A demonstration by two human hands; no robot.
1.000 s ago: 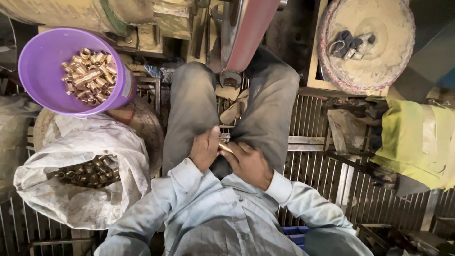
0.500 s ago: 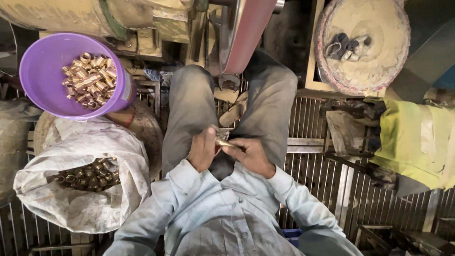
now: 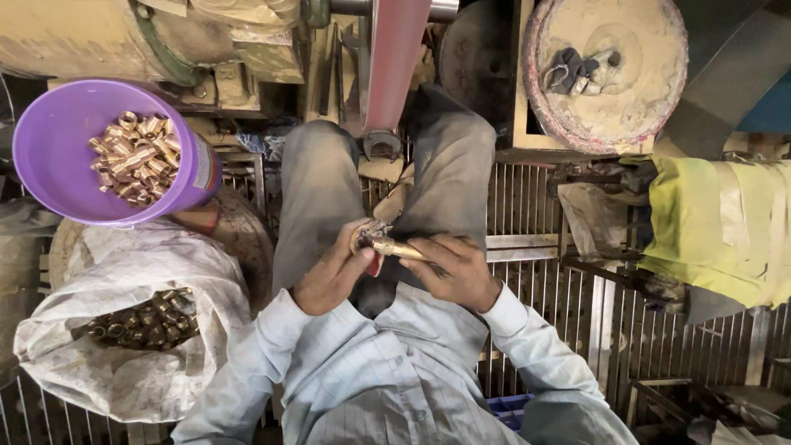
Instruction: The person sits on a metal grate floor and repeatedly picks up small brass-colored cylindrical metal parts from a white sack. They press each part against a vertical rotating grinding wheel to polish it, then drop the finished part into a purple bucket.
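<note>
I sit with grey trousers and a pale striped shirt, both hands in my lap. My left hand (image 3: 334, 272) pinches a small brass ring (image 3: 363, 239) at its fingertips. My right hand (image 3: 453, 270) grips a thin brass-coloured rod (image 3: 400, 248) whose tip meets the ring. A purple bucket (image 3: 49, 156) at the upper left holds several shiny brass rings (image 3: 136, 156). Below it, an open white sack (image 3: 124, 272) holds duller rings (image 3: 144, 317).
A reddish belt (image 3: 395, 62) runs upward between my knees toward a machine. A dusty round wheel (image 3: 610, 74) with a grey glove on it lies at the upper right. A yellow-green sack (image 3: 725, 227) sits at the right. A metal grate floor (image 3: 568, 313) lies underneath.
My hands have shifted slightly upward in my lap, and the rod now points left into the ring held by my left fingers. The view has tilted a little.
</note>
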